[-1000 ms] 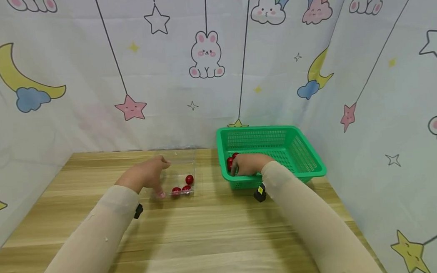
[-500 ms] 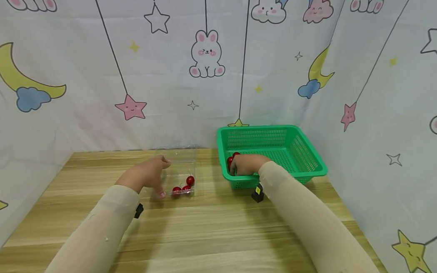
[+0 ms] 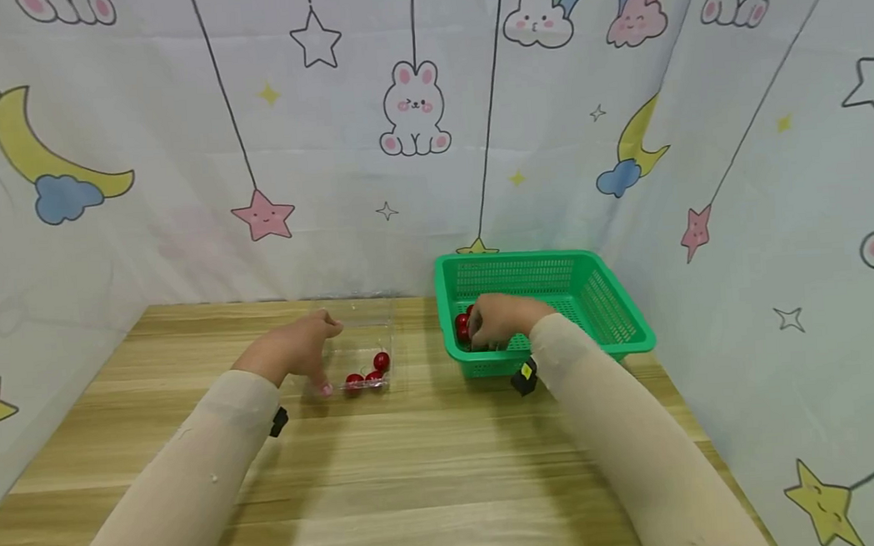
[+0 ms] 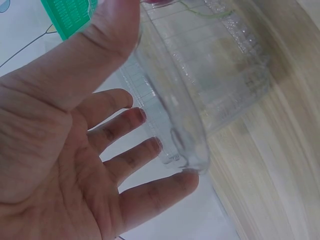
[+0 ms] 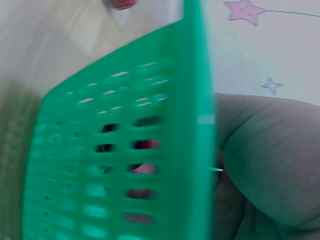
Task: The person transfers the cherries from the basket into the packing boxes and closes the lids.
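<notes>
Nearest we get the left sleeve (image 3: 186,472) and right sleeve (image 3: 635,436), both pale, a black unit (image 3: 524,376) under the right wrist, likely strapped there to watch the hand's work. Below them, bare wood table (image 3: 389,476).

Further in, the left hand (image 3: 295,348) spans the left side of the clear box (image 4: 200,85), thumb to the front, fingers to the back. Left wrist view: fingers spread, nearly straight, tips at the plastic; not clenched. We'd say it steadies the box, which looks light enough to slide. Three cherries (image 3: 381,361) sit in it, front right, away from that hand; a thin green stem (image 4: 205,12) trails inside.

To the right, the right hand (image 3: 503,319) dips over the near rim of the green basket (image 3: 541,256), fingers pointing down beside more cherries (image 3: 462,328) at the left end. We can't tell if it grasps one or nothing: the knuckles block the head view, the slotted wall blocks the wrist view. Basket and box stand side by side, one per hand, we guess for a short reach between.

Farthest, we have the curtain (image 3: 337,120), printed with stars and bunnies, hanging right behind both containers
</notes>
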{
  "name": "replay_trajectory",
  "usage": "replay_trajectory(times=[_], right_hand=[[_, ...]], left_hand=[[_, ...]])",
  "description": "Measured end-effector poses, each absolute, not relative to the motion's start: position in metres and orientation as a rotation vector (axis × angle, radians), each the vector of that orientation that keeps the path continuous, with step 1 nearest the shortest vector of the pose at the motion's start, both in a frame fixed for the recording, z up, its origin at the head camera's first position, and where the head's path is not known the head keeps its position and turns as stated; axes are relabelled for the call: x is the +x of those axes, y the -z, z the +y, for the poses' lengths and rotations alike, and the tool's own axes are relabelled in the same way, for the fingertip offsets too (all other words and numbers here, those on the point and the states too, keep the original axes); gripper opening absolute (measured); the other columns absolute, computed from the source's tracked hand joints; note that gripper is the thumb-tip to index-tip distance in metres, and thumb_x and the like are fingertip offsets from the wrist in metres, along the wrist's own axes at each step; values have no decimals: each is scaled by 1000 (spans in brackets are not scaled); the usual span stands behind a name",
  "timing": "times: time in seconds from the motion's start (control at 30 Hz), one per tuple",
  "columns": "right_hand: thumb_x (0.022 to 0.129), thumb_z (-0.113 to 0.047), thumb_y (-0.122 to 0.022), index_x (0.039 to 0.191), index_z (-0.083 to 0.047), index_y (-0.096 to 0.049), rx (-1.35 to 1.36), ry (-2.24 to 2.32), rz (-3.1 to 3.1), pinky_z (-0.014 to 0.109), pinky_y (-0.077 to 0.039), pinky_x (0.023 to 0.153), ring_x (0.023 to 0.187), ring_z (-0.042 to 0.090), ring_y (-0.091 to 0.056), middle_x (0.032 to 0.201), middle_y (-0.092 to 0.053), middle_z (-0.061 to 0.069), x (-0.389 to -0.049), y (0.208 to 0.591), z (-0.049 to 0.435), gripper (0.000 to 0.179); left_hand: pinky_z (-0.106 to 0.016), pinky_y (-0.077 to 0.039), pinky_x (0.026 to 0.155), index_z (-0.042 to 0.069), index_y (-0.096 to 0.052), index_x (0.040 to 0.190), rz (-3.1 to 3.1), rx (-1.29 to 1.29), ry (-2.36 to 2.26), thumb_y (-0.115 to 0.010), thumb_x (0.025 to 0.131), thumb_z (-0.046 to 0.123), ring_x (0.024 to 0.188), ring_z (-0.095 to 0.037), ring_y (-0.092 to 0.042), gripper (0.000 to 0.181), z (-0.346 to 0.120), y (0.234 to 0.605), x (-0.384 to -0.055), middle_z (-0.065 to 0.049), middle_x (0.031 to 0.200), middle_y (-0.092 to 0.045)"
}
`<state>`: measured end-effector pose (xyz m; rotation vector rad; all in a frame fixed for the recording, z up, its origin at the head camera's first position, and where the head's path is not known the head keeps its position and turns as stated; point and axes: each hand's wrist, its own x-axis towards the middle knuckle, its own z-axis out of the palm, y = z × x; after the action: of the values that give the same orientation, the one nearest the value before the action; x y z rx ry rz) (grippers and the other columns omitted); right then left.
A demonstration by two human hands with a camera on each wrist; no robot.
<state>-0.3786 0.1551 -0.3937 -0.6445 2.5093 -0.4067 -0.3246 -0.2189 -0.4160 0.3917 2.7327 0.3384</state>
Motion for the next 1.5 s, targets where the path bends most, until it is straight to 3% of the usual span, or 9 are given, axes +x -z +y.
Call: replay_trajectory(times=[0.17,0.33,0.6,0.9,1.23,1.5], right_hand=[[109,-16,-70,116,-10,-86,-598,472,2559,46,-68,92,99,29,-79,110,-84,10,-376,375,158,19],[109,-18,-70,119,-11,-84,-637,507,2699,41,-63,89,98,24,-73,120,-82,9,-371,358,151,19],[112,-22,-71,124,-10,-80,-755,646,2835,43,-66,99,103,22,-75,114,-81,4,-351,348,114,19],[114,-22,-72,119,-11,-81,-1081,584,2811,35,-67,91,100,16,-77,113,-83,4,-330,384,53,14],[112,-25,-74,122,-14,-80,-1118,369,2803,27,-64,89,97,11,-73,114,-82,0,-330,427,5,16],[112,-26,-75,124,-15,-80,-1078,381,2793,29,-64,90,98,12,-73,117,-83,0,-334,447,-4,17]], left_hand=[[-69,-53,121,2,-43,174,2735,392,-340,-108,77,23,158,-54,-49,119,-219,414,-324,-28,178,-36],[-69,-53,121,2,-42,175,2730,383,-349,-108,78,22,158,-54,-49,118,-219,414,-324,-28,179,-35],[-67,-54,121,1,-42,174,2728,383,-374,-107,80,20,157,-55,-49,116,-221,412,-322,-28,178,-35],[-68,-53,122,2,-42,175,2728,377,-368,-106,80,21,159,-54,-48,116,-222,414,-324,-28,180,-33],[-66,-53,122,2,-44,174,2733,406,-328,-108,78,27,157,-53,-50,118,-222,418,-328,-27,179,-36],[-66,-53,122,3,-44,174,2730,408,-323,-108,79,28,159,-52,-48,118,-221,416,-327,-26,180,-35]])
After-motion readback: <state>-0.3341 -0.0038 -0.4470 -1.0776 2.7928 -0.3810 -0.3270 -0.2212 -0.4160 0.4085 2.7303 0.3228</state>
